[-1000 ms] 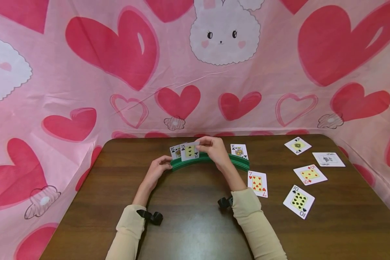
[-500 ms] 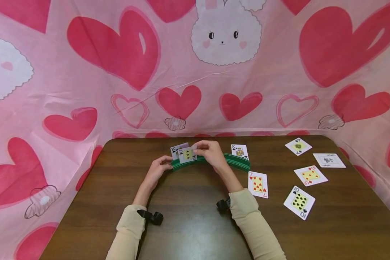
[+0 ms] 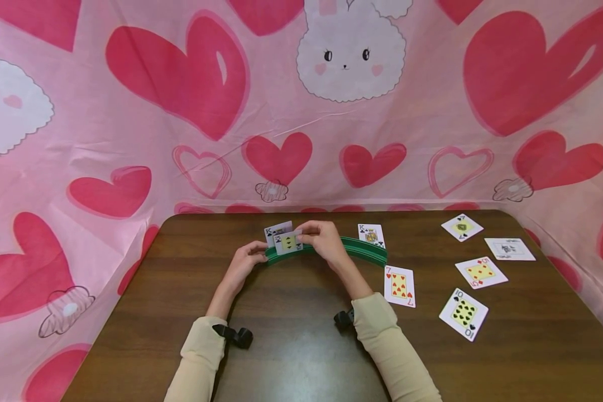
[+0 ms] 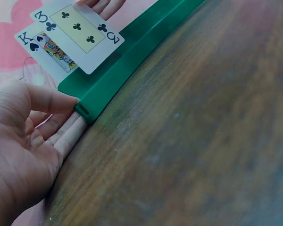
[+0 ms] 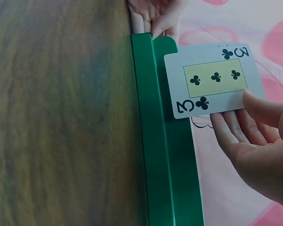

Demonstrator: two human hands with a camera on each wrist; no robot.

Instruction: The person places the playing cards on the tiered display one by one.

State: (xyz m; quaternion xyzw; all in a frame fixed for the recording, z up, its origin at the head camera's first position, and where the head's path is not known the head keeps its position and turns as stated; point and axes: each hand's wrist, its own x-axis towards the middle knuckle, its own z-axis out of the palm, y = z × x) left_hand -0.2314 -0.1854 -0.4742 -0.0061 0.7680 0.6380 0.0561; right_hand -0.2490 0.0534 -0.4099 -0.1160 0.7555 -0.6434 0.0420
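Pinching a white 3-of-clubs playing card w/ yellow centre panel (image 5: 214,77): person's R hand (image 3: 322,240), thumb on printed face, other fingers behind, clamped at card's R edge. L hand (image 3: 243,262) has thumb + fingers clamped on L end of a long, curved, green plastic-looking card rack (image 3: 364,249). 3-of-clubs is at L part of rack, tilted, lower edge overlapping it; can't tell if seated in the slot. Just behind it, partly covered: white king-of-spades card w/ multicoloured fig. (image 4: 46,55), raised at rack's L end, near L hand.

Toward rack's R end: white king-of-clubs card w/ yellowish fig. (image 3: 369,234), bottom partly hidden by rack; can't tell if standing or flat. Just beside that end, flat: white 7-of-hearts card w/ yellow panel, red pips (image 3: 400,286).

Farther R, spaced apart on dark-brown wood-grain counter (image 3: 291,335), far to near: white card w/ one lg dark emblem on yellow (image 3: 462,227), corner marks too small to read for sure; white card w/ grey-black fig. (image 3: 509,249); white 5-of-diamonds card w/ yellow panel (image 3: 481,272); white 10-of-spades card w/ yellow panel, black pips (image 3: 464,314).

Arms: beige long sleeves (image 3: 198,352), black wrist-worn cam at each cuff (image 3: 242,337). Bkgd: pink sheet printed w/ red hearts + white bunny faces (image 3: 291,114).
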